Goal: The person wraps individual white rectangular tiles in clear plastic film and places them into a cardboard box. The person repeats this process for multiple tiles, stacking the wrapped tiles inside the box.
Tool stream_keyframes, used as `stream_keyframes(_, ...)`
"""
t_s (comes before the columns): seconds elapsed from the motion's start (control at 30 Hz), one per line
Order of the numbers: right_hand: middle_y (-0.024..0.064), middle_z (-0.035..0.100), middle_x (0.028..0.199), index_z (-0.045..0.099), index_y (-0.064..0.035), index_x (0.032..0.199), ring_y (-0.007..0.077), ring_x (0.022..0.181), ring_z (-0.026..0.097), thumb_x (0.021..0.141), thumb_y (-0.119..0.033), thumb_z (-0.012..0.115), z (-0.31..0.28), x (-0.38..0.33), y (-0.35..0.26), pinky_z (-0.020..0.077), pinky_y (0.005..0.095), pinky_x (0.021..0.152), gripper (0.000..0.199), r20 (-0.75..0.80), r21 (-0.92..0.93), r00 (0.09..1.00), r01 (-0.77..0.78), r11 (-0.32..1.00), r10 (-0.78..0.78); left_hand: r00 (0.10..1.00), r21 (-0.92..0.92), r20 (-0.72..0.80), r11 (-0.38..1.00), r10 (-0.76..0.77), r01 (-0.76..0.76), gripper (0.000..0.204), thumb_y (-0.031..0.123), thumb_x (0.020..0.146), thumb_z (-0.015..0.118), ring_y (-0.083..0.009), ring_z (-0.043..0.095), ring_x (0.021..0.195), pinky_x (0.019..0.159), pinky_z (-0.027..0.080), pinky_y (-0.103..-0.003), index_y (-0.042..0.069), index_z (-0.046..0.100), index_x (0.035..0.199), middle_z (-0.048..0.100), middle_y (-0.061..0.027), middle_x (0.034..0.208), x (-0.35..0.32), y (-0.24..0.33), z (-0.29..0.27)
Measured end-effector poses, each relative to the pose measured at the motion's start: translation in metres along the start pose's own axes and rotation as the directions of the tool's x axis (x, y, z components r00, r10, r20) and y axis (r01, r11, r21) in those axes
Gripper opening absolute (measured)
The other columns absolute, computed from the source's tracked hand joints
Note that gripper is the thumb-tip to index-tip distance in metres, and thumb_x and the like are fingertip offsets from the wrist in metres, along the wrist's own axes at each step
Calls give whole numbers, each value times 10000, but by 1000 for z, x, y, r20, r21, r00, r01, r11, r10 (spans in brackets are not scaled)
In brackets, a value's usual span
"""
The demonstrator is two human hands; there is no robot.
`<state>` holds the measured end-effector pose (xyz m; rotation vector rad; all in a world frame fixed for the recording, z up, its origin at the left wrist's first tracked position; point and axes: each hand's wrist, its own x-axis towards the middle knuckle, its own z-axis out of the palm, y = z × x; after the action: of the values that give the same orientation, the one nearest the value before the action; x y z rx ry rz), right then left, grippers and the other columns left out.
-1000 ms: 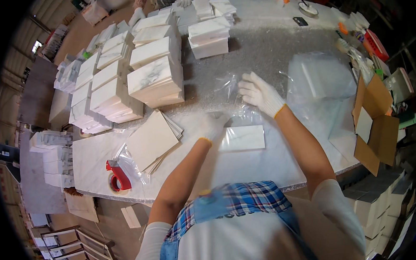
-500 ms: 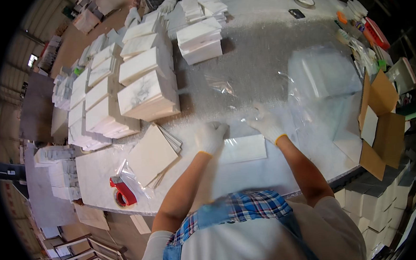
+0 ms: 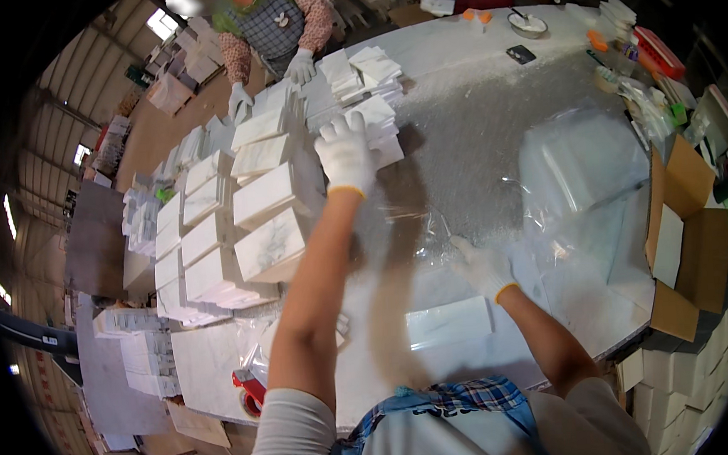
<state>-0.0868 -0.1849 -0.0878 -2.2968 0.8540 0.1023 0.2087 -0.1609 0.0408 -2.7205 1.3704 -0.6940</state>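
Note:
My left hand [image 3: 345, 155], in a white glove, is stretched far forward with its fingers spread. It is over the front of a short stack of white marble tiles [image 3: 379, 112] and hides part of it; whether it touches the stack is unclear. My gloved right hand [image 3: 485, 268] is low over the worktop, fingers extended leftward and somewhat blurred. Thin clear plastic film [image 3: 431, 227] glints by its fingertips. Just below that hand, a white rectangular tile [image 3: 449, 322] lies flat, apparently under clear film. My left forearm partly covers some loose tiles [image 3: 341, 329] near the front.
Tall rows of marble tiles [image 3: 266, 188] stand to the left. Clear plastic bags [image 3: 581, 164] are piled at right beside an opened cardboard box [image 3: 698, 232]. A red tape dispenser [image 3: 249, 391] sits at the front left edge. Across the table, a co-worker's gloved hands [image 3: 298, 67] touch tiles.
My left hand has left the tile in front of me and reached forward to the back stack. My right hand stays near that tile. The view has tilted upward, showing more of the co-worker.

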Motion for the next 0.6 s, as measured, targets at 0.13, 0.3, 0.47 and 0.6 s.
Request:
stream_keyframes(0.13,205,755,978,502,-265,1520,425,897,722,968,-467,590,7,2,1,543,537,808,594,-22,-8,1000,-8,1000,8,966,-64,225,991,127,-116,872,415,713,876,-397,562,1312,1020,491,-523,91,499,1429,598,-172,1401,64,-36,27)
stream_keyframes(0.3,188,750,909,514,-252,1515,404,836,721,962,-465,595,8,2,1,543,520,774,597,-46,13,999,-18,1000,18,833,-204,462,950,305,-235,911,447,651,895,-392,625,1252,1025,515,-469,63,520,1387,651,-207,1328,102,-51,32)
stream_keyframes(0.47,184,754,969,511,-249,1515,401,873,721,966,-454,605,4,-3,-1,548,509,799,594,-39,32,999,-17,999,18,844,-204,459,957,280,-206,870,476,668,891,-382,668,1173,980,537,-467,56,552,1350,682,-217,1253,98,-51,23)
stream_keyframes(0.6,191,755,993,517,-235,1487,409,868,728,944,-425,631,29,3,13,549,536,762,587,-193,52,974,126,991,-114,896,-208,366,961,251,-184,817,497,706,867,-390,688,1120,944,549,-485,64,574,1334,690,-212,1231,80,-75,44)
